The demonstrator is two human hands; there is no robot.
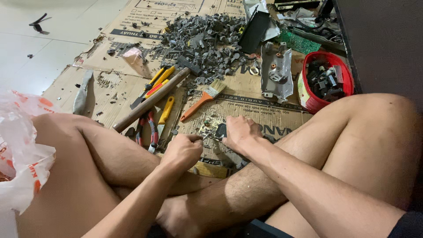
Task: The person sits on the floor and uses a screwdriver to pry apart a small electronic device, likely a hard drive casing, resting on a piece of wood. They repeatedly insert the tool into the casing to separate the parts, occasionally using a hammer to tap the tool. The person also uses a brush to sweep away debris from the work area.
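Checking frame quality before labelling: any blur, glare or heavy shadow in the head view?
Head view: light is even and soft, no glare on the cardboard. Tools and the grey scrap pile are sharp. The left hand and right hand hide most of the small part between them. The right wall is dark; wide-angle stretch enlarges the knees.

Both forearms reach forward over crossed legs, the left hand (183, 151) fisted, the right hand (240, 132) pressing palm-down just beside it.

red bowl (348, 70), orange-handled brush (203, 99)
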